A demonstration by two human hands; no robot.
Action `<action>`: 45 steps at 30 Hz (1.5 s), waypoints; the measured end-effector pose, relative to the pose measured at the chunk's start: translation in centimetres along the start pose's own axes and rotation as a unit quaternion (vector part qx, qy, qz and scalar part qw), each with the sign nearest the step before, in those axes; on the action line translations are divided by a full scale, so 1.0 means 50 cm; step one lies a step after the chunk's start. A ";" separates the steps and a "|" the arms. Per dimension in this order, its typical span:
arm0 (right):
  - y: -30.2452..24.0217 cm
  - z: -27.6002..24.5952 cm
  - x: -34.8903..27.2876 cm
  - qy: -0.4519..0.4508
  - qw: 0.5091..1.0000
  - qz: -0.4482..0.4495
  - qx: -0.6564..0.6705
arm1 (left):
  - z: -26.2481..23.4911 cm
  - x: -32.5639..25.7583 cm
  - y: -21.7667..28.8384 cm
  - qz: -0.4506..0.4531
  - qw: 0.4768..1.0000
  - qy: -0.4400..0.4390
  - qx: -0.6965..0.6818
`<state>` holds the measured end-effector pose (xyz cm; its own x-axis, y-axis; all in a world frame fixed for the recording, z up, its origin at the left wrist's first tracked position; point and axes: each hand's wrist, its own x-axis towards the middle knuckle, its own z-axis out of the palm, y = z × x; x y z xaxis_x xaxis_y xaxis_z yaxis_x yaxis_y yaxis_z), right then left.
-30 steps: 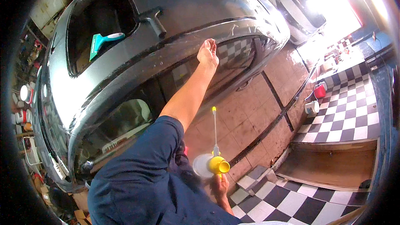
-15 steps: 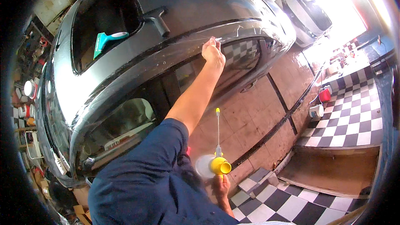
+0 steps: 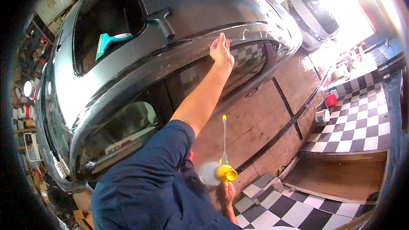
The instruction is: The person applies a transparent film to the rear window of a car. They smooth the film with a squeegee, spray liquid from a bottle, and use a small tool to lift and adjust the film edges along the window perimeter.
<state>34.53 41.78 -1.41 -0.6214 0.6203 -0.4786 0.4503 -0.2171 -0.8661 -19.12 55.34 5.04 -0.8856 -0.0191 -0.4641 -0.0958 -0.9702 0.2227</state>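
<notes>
My left arm reaches over the side of a dark grey car (image 3: 204,0). My left hand (image 3: 221,51) is closed at the roof edge above the side windows, thumb and fingers pinched at a clear film (image 3: 245,33) that lies wrinkled and shiny along that edge. My right hand (image 3: 226,192), low at my side, grips a pump sprayer (image 3: 226,173) with a yellow top, a translucent bottle and a thin yellow-tipped wand. On the car roof lie a teal squeegee (image 3: 111,42) by the dark glass panel and a black-handled squeegee (image 3: 164,23).
Another car, silver (image 3: 311,19), stands at the far right by bright light. Brown floor tiles (image 3: 255,119) run alongside the car. A checkered step (image 3: 349,123) rises on the right, with a white bucket (image 3: 322,116) and a red container (image 3: 331,99). Cluttered shelves (image 3: 32,98) line the left.
My left hand has shifted slightly right and turned, its thumb now pointing up. The film near it appears less lifted. The sprayer in my right hand has barely moved.
</notes>
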 end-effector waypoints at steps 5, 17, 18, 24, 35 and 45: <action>-0.070 0.024 -0.015 0.003 1.000 0.028 0.004 | 0.014 0.021 -0.004 -0.019 0.997 0.045 0.055; -0.049 0.029 0.000 -0.012 0.999 0.039 0.005 | -0.021 0.046 0.003 -0.082 0.991 -0.102 -0.015; -0.050 0.030 0.002 -0.010 0.999 0.034 0.009 | -0.020 0.041 0.001 -0.068 0.992 -0.104 -0.001; -0.051 0.026 0.030 -0.021 0.997 -0.006 0.073 | 0.021 0.028 -0.041 -0.055 0.997 -0.032 0.035; -0.091 0.024 0.094 -0.009 0.992 -0.110 0.067 | -0.005 0.074 -0.047 -0.122 0.989 -0.086 -0.003; -0.151 0.042 0.100 -0.012 0.991 -0.088 0.105 | 0.033 0.039 -0.062 -0.086 0.996 0.019 0.028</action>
<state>26.70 44.95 2.45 -0.6945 0.6452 -0.3183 0.1920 -0.2601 -0.9463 -21.31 58.72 4.84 -0.8360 0.1369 -0.5314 -0.2713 -0.9449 0.1834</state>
